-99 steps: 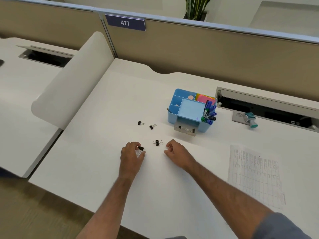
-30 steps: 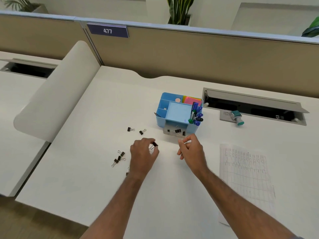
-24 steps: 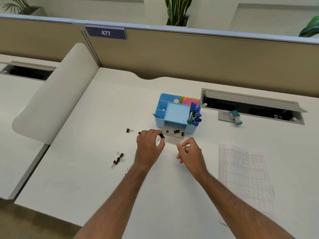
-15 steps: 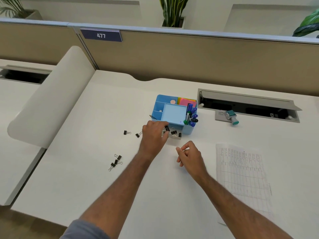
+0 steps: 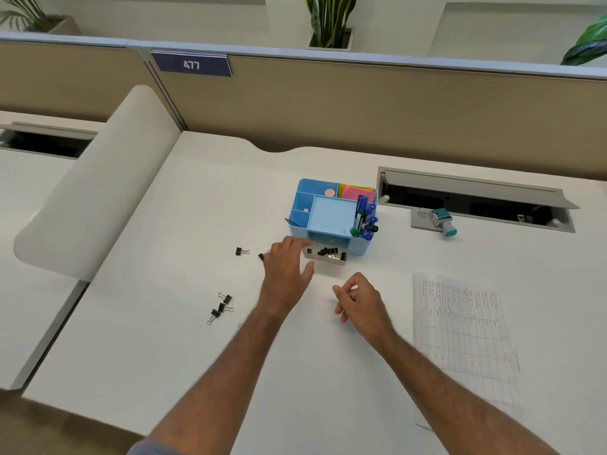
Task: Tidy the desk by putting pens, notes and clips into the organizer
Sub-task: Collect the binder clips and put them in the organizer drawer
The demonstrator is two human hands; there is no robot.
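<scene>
Single view only: a head-worn wide-angle camera, looking forward and steeply down across the white desk top (image 5: 164,323). Forearms enter from the bottom edge, nearest the lens. The tan partition panel (image 5: 361,103) closes the far field. No second view to compare.

L hand (image 5: 286,269) reaches fwd, fingers loosely spread (holding nothing); R hand (image 5: 358,298) hangs back, fingers curled, empty.
</scene>
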